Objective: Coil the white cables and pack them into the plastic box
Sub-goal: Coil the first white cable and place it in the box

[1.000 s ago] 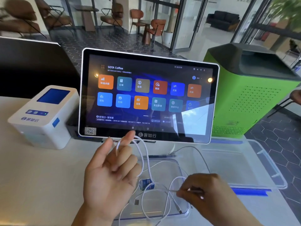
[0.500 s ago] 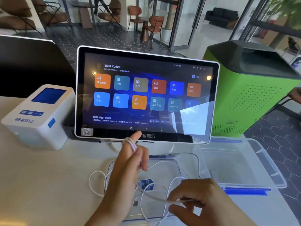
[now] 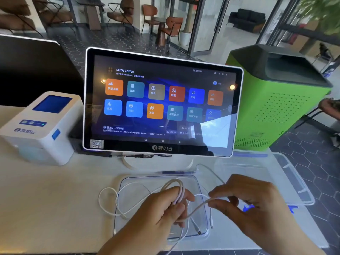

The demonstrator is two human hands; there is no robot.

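several thin white cable (image 3: 173, 188) loops — left hand (image 3: 161, 212), slack trailing

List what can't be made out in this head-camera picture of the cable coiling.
- How many turns of white cable sit on the left hand: the strands blur together.
- The cable's plug types in the plastic lid: too small.
- The blue label under the right hand: mostly covered by it.
- The plastic box contents: clear walls, glare; cannot tell.
- The near table edge: cut off by the frame.
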